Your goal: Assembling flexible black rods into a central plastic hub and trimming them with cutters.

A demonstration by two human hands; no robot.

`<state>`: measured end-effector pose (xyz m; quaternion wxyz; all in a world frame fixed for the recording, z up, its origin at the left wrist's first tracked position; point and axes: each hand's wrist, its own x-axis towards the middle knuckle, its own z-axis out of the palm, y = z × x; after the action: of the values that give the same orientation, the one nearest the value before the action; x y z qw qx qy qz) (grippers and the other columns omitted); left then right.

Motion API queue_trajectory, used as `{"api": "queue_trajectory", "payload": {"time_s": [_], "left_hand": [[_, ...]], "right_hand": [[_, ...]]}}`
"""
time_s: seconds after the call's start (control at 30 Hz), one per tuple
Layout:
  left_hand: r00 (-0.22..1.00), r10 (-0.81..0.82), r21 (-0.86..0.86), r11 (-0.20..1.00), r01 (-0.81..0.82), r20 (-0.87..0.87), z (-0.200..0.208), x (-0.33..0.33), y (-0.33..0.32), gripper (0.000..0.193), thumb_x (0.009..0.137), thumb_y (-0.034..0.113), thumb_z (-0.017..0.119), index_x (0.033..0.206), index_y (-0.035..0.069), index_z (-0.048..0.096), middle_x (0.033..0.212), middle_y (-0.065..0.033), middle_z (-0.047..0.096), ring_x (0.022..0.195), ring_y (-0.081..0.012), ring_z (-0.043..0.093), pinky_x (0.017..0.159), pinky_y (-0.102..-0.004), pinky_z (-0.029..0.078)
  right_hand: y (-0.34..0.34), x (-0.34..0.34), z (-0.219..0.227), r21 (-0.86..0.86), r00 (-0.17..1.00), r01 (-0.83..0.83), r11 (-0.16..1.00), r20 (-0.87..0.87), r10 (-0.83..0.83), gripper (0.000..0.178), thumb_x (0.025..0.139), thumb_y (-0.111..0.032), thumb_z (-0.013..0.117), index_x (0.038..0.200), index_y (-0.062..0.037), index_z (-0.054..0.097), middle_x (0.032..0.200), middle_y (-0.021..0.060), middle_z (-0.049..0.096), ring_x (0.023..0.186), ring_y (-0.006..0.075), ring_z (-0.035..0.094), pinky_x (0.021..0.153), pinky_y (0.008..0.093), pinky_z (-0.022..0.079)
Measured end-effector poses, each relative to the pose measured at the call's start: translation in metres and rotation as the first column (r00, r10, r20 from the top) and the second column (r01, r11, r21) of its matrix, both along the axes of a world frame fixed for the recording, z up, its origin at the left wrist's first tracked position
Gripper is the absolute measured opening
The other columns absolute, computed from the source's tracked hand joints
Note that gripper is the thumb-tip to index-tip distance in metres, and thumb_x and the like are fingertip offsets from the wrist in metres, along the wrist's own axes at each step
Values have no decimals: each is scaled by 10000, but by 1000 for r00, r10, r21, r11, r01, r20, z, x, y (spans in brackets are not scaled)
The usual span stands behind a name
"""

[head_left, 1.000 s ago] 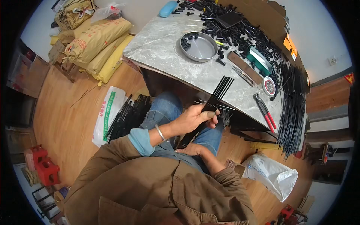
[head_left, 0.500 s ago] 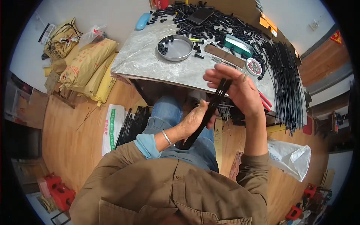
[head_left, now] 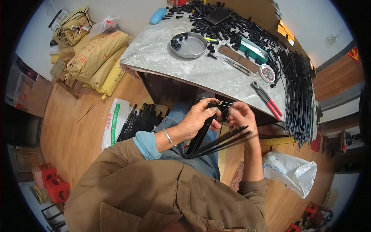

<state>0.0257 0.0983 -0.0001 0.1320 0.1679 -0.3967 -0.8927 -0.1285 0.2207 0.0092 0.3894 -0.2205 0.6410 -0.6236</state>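
Observation:
My left hand (head_left: 200,119) is closed on a bundle of thin black strips (head_left: 201,135) above my lap. Thin pale metal rods (head_left: 210,101) cross the top of this bundle. Beside it, my right hand (head_left: 242,116) has its thumb and fingers pinched near the rods' right ends; it seems to hold a rod, though the fingertips partly hide it. More black strips (head_left: 220,144) fan out from the bundle's lower end toward my right wrist. The strips' lower ends rest by my lap.
Ahead stands a marbled table (head_left: 154,50) with a round metal tray (head_left: 189,54), many black bolts (head_left: 239,29), red-handled pliers (head_left: 266,99) and long black rods (head_left: 297,96) hanging over its right edge. Black rods (head_left: 141,120) lie left of my legs; a white bag (head_left: 290,172) lies right.
My right hand has gone from flat and raised beside the strips to a pinch at the metal rods. Part of the strips now fans out to the right. The view has shifted slightly.

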Motion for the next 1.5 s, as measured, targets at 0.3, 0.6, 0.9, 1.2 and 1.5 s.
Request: {"api": "queue_trajectory", "payload": {"time_s": [0.3, 0.6, 0.9, 1.2, 1.5], "left_hand": [[999, -38, -19, 999, 38, -6, 0, -9, -1, 274, 975, 212, 489, 1196, 50, 483, 934, -64, 598, 742, -127, 629, 661, -298, 569], [988, 147, -561, 814, -153, -56, -17, -11, -9, 225, 939, 156, 506, 1092, 12, 584, 918, -24, 570, 864, -108, 553, 760, -255, 473], [997, -70, -618, 783, 71, 27, 2, -10, -30, 250, 885, 92, 527, 1095, -7, 620, 1091, -2, 537, 804, -70, 519, 579, -202, 415], [938, -242, -593, 728, 344, 247, 62, -68, -161, 364, 924, 281, 564, 1186, 30, 589, 877, -43, 633, 676, -83, 598, 586, -228, 504], [986, 128, -949, 308, 66, 110, 65, -319, -280, 163, 789, 129, 636, 883, 1, 677, 607, -62, 617, 490, -118, 591, 468, -274, 485]], "right_hand": [[-20, 23, -19, -200, 995, 42, 979, 95, -24, 116, 917, -137, 518, 889, -39, 573, 761, 40, 609, 663, 105, 572, 619, 230, 462], [-20, 25, -61, -390, 996, 86, 917, 63, -66, 130, 978, -192, 473, 940, -68, 485, 792, 65, 579, 659, 115, 545, 578, 224, 436], [-29, 54, -63, -188, 995, -95, 978, -13, 94, 308, 856, -153, 679, 1119, -29, 578, 1011, 36, 615, 902, 116, 594, 764, 249, 499], [-40, 55, -30, -244, 814, 48, 969, 572, 104, 348, 880, -164, 636, 1114, 59, 506, 1033, 231, 598, 951, 381, 629, 849, 502, 537], [-27, 32, -59, -187, 567, 220, 958, 823, 30, 308, 885, -26, 554, 1148, 120, 490, 1114, 333, 558, 1033, 455, 584, 926, 500, 494]]}}
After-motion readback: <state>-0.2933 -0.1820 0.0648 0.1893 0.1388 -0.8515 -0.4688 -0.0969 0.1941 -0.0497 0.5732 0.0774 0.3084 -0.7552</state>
